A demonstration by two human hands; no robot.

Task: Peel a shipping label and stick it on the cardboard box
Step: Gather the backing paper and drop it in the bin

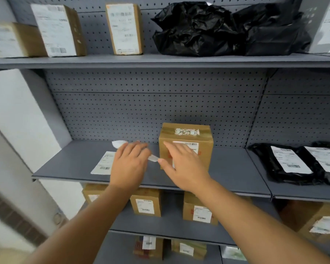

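A brown cardboard box (202,138) stands on the middle grey shelf (69,164), with torn label scraps on its top. A white shipping label (191,146) is on its front face. My right hand (181,164) lies flat over that label, fingers spread, pressing against the box front. My left hand (131,162) hovers just left of the box and holds a curled white backing sheet (119,144), whose other end pokes out near my right thumb. Another printed label sheet (103,163) lies flat on the shelf to the left.
Black poly mailers with labels (293,162) lie on the shelf to the right. Labelled boxes (57,29) and black bags (217,29) fill the upper shelf. More labelled boxes (198,210) sit on the lower shelves. A perforated back panel closes the shelf behind.
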